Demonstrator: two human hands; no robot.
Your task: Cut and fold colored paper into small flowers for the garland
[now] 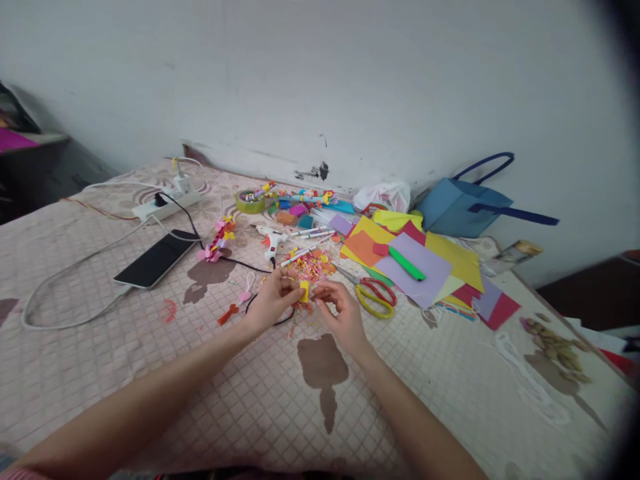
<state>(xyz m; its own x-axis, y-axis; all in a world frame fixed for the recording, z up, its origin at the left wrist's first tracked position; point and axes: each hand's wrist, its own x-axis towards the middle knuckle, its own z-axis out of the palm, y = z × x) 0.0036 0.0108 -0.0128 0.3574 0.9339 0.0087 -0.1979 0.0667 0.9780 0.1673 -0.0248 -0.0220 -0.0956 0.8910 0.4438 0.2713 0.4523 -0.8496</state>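
Between the thumb and fingertips of my left hand (pixel 273 299) is a small yellow piece of foam or paper (pixel 305 291), held low over the table's middle. My right hand (pixel 343 313) is close beside it on the right, fingers curled and thumb drawn in near the yellow piece. Whatever lies between those right fingertips is too small to make out. Just beyond both hands lies a heap of tiny coloured clippings (pixel 309 267). A white glue gun (pixel 271 241) rests behind my left hand, and scissors with red and yellow handles (pixel 375 297) lie right of my right hand.
Coloured sheets (pixel 415 263) with a green strip (pixel 407 263) spread to the right, before a blue bag (pixel 465 207). Leftward are a phone (pixel 156 259) on a cable, a power strip (pixel 167 205) and a flower-decorated piece (pixel 217 241). Green tape (pixel 250 202) stands behind.
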